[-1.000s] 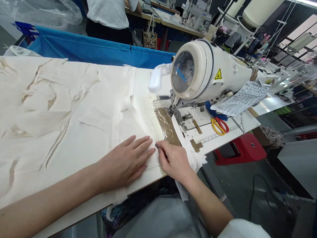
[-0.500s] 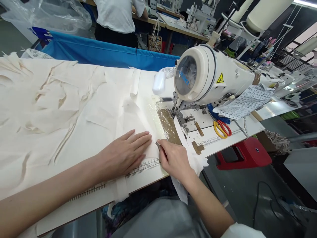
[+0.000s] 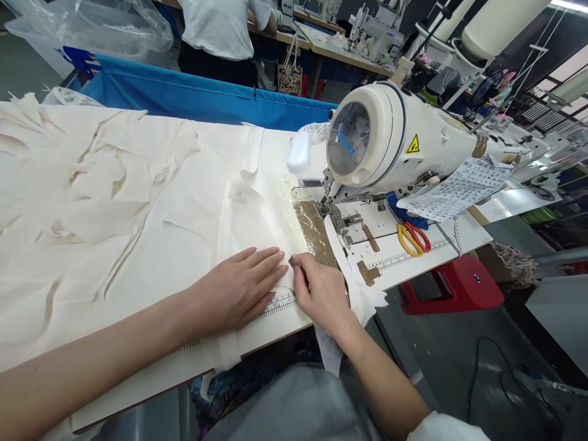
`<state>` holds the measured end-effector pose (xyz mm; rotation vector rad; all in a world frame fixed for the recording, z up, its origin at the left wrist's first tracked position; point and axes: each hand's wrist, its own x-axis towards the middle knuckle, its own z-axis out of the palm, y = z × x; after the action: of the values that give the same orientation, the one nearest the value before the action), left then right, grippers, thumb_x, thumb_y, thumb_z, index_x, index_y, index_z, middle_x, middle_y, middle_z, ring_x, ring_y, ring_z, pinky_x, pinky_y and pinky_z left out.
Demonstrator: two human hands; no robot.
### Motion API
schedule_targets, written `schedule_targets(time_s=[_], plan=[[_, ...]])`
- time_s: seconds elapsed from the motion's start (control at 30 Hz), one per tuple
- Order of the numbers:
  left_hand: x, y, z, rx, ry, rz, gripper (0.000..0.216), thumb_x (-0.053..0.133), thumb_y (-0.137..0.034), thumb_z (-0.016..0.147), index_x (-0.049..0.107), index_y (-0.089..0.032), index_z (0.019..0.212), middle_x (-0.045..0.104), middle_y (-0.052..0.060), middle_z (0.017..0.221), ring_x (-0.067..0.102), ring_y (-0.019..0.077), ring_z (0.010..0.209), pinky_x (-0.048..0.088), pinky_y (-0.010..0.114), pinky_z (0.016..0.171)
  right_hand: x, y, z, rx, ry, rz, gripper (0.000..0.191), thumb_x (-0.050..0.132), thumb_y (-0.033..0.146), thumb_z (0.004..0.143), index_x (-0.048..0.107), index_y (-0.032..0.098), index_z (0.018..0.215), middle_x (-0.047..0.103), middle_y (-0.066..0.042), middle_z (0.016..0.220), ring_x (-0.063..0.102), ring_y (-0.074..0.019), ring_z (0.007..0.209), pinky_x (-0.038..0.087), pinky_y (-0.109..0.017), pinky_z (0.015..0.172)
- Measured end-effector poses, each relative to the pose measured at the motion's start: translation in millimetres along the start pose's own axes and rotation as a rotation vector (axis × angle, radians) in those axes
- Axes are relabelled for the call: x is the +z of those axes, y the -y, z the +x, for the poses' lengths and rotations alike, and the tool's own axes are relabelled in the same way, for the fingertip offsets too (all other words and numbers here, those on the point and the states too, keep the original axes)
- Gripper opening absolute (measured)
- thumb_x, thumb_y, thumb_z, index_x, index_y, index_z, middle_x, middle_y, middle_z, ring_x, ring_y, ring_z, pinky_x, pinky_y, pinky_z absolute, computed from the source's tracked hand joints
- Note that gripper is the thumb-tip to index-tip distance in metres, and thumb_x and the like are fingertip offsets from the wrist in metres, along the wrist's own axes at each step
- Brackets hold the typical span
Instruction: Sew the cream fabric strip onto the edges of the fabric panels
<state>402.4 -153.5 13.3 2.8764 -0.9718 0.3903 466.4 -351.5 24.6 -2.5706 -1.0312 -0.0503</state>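
My left hand [image 3: 239, 288] lies flat, fingers stretched out, on the near edge of a wide cream fabric [image 3: 119, 202] spread over the sewing table. My right hand [image 3: 321, 291] is closed in a pinch on the fabric's edge, with a small grey tool tip [image 3: 294, 262] showing at its fingertips; a white strip [image 3: 353, 288] runs under the hand and hangs off the table. A ruler scale [image 3: 280, 304] printed on the table shows just below my left fingers. The white sewing machine [image 3: 390, 141] stands to the right, its needle area [image 3: 328, 205] beyond my hands.
Yellow-and-red scissors [image 3: 413, 237] lie on the machine bed beside a printed sheet [image 3: 454, 190]. A red stool [image 3: 454, 285] sits on the floor at right. A blue fabric bin [image 3: 197, 98] runs behind the table. Another person in a white shirt [image 3: 220, 30] stands at the back.
The fabric's near edge has slid away from me, uncovering the ruler scale on the table. Both hands have stayed at that edge, shifting slightly.
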Motion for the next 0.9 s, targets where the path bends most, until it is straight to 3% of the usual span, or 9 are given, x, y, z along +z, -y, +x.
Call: schedule_targets(time_s=[0.17, 0.43, 0.63, 0.77, 0.9], plan=[[0.2, -0.8, 2.1, 0.0, -0.008, 0.024, 0.04, 0.042, -0.027, 0.101, 0.061, -0.008, 0.13, 0.063, 0.018, 0.134, 0.054, 0.0319, 0.13, 0.047, 0.045, 0.104, -1.1, 1.2, -0.6, -0.019, 0.025, -0.076, 0.02, 0.045, 0.014, 0.094, 0.063, 0.018, 0.102, 0.075, -0.003, 0.082, 0.071, -0.0196, 0.067, 0.036, -0.028, 0.056], [-2.8, -8.0, 3.1, -0.016, -0.008, 0.071, 0.041, 0.041, -0.027, 0.101, 0.063, -0.005, 0.127, 0.063, 0.021, 0.133, 0.056, 0.0346, 0.127, 0.05, 0.046, 0.1, -15.7, -6.9, -38.4, -0.052, 0.0, -0.065, 0.022, 0.045, 0.012, 0.093, 0.065, 0.018, 0.099, 0.069, 0.0, 0.068, 0.067, -0.0187, 0.06, 0.035, -0.028, 0.056], [-7.6, -1.1, 0.9, -0.128, 0.016, 0.154, 0.041, 0.037, -0.026, 0.102, 0.066, -0.004, 0.122, 0.063, 0.022, 0.132, 0.057, 0.0351, 0.125, 0.051, 0.047, 0.096, -5.7, -0.8, -14.1, -0.056, -0.01, -0.081, 0.024, 0.046, 0.011, 0.095, 0.065, 0.018, 0.109, 0.075, -0.002, 0.084, 0.07, -0.0195, 0.071, 0.039, -0.028, 0.06], [-10.1, 6.8, -0.4, -0.089, 0.045, 0.068, 0.043, 0.033, -0.025, 0.103, 0.064, -0.004, 0.125, 0.061, 0.02, 0.137, 0.055, 0.0312, 0.13, 0.047, 0.046, 0.105, -1.2, 1.3, -1.9, -0.058, 0.025, -0.107, 0.023, 0.049, 0.011, 0.094, 0.064, 0.019, 0.109, 0.076, -0.003, 0.087, 0.071, -0.0207, 0.073, 0.039, -0.029, 0.058], [-9.3, 7.2, -2.8, -0.073, 0.05, 0.04, 0.043, 0.038, -0.03, 0.102, 0.058, -0.007, 0.133, 0.061, 0.021, 0.137, 0.055, 0.0332, 0.13, 0.047, 0.048, 0.105, 0.5, -1.3, -2.7, -0.044, -0.028, -0.025, 0.025, 0.045, 0.014, 0.097, 0.062, 0.017, 0.115, 0.078, -0.003, 0.09, 0.073, -0.0205, 0.074, 0.043, -0.028, 0.061]])
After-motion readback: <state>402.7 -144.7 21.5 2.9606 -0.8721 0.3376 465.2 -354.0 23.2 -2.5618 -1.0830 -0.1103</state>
